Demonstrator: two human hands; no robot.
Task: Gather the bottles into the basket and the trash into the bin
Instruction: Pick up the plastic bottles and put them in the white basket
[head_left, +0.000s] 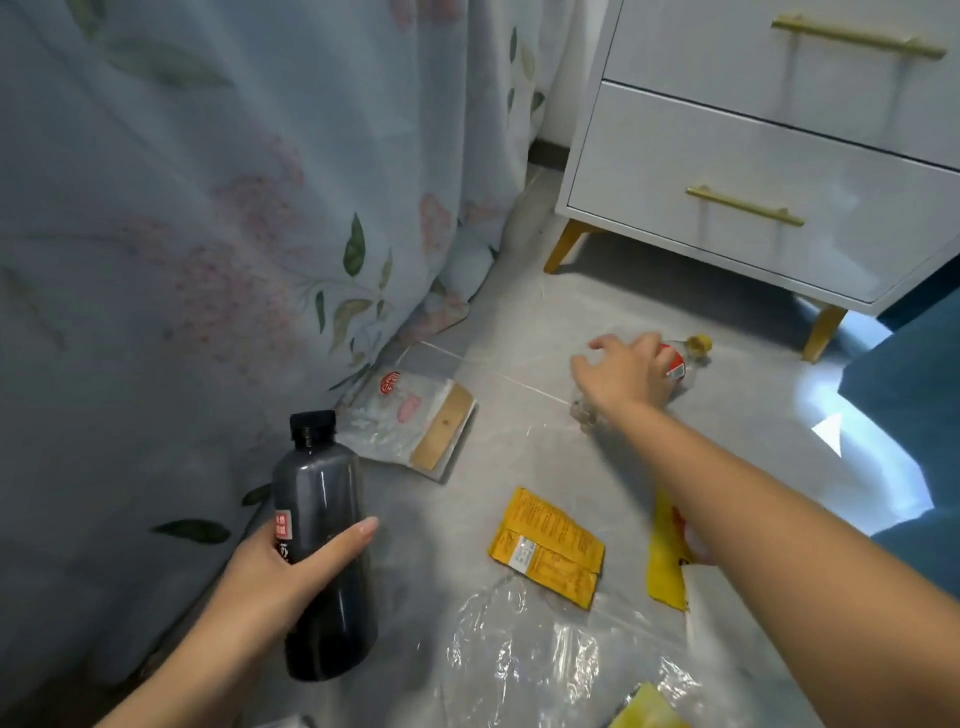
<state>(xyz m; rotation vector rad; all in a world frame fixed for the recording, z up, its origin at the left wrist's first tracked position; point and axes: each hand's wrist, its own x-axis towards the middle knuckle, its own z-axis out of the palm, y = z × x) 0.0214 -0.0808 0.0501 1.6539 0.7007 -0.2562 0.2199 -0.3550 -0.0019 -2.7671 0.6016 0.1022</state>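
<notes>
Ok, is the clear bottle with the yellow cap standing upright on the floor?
No, the clear bottle lies on its side on the floor, under the right hand.

A pale grey tiled floor (519, 332) spreads below. A light blue floral curtain (182, 208) hangs along its left edge. A glossy white two-drawer cabinet (727, 156) with brass bar handles (745, 206) and tapered wooden legs (563, 247) stands at the far right corner.

Single head-worn wide-angle view, looking forward and steeply down from close above the floor (519, 338). Faces a curtain (182, 208) on the left and a drawer cabinet (753, 156) upper right; edges bowed.
</notes>
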